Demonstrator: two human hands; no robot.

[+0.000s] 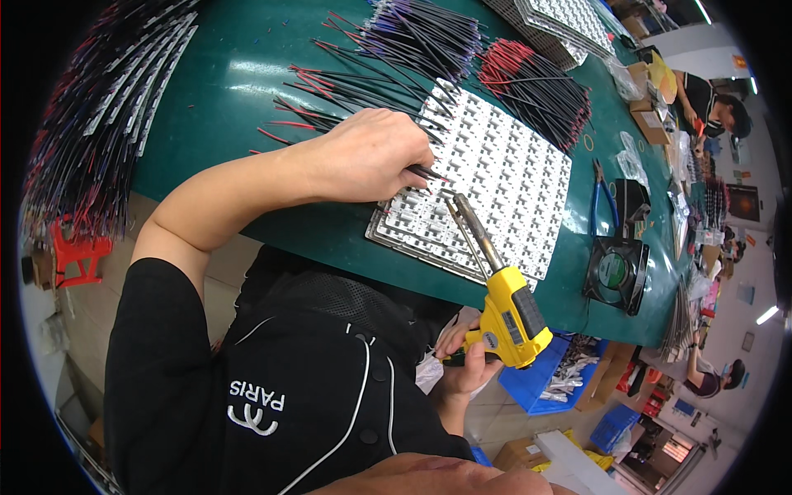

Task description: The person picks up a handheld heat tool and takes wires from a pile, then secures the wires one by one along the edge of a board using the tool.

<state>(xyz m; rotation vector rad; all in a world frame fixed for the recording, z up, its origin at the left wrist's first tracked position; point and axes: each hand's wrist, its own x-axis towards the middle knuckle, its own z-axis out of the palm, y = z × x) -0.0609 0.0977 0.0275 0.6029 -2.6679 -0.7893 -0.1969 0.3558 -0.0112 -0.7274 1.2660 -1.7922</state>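
A panel of white circuit boards [511,190] with rows of small parts lies on the green table in front of me. My left hand [371,153] is over its left edge, fingers pinched on a black wire [425,172] whose end points at the panel. My right hand [470,371] is closed round the handle of a yellow soldering gun [513,322]. The gun's metal tip and thin feed tube reach up over the panel, close to the wire end; whether they touch is hard to see. Several red and black wires [330,87] fan out beyond my left hand.
Bundled red-black wires [536,95] lie behind the panel. Blue-handled pliers [603,202] and a black fan [617,274] stand to the right. Wired strips [124,91] hang over the left side. A blue bin [536,392] is below the table edge. Other people [701,103] work at far right.
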